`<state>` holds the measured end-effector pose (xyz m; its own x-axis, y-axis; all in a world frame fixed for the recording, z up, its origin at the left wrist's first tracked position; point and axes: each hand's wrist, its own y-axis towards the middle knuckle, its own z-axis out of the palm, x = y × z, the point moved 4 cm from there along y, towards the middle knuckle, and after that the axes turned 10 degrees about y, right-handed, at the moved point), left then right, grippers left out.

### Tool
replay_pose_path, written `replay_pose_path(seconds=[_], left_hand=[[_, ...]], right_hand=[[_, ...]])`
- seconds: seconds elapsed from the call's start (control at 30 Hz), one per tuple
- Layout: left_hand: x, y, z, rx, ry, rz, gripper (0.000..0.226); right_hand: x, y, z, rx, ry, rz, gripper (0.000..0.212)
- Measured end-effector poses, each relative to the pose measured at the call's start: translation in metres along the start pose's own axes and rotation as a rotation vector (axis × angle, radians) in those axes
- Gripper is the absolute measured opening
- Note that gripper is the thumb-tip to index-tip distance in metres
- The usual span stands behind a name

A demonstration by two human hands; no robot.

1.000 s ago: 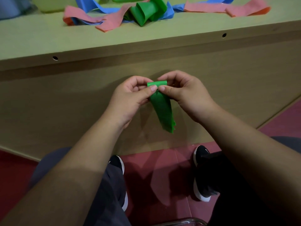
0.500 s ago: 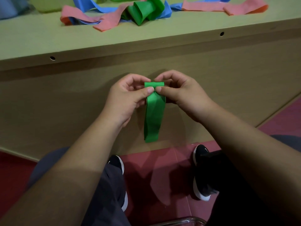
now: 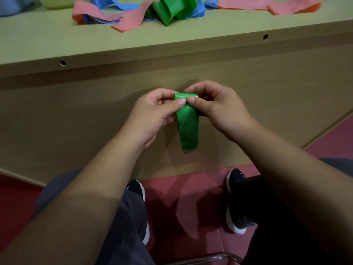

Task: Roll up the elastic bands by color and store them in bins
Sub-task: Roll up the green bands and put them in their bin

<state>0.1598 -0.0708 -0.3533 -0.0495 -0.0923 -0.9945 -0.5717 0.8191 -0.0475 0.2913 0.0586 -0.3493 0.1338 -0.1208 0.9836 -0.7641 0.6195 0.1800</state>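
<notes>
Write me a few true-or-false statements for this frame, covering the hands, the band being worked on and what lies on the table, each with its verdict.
1. The left hand and right hand both pinch the green band at its rolled top end. True.
2. The green band is fully rolled, with no tail left. False: a flat tail hangs down below the roll.
3. Pink, blue and green loose bands lie tangled on the tabletop. True.
4. The hands work over the tabletop. False: they are held lower, before the table's front panel.
</notes>
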Motion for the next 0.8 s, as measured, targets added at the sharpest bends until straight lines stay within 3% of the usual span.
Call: replay_pose_path(seconds=[0.43,0.8], left_hand=[[-0.0024,0.0005,-0.0048,-0.062,0.041,0.072,0.020],[0.0006,0.0014,0.0008,-0.016,-0.105,-0.009,0.026]], right_hand=[[-0.0004,-0.0015,0.0053,0.018,0.040,0.053,0.023],[0.0050,-0.0011,0.0021,-0.009,-0.032,-0.087,0.023]])
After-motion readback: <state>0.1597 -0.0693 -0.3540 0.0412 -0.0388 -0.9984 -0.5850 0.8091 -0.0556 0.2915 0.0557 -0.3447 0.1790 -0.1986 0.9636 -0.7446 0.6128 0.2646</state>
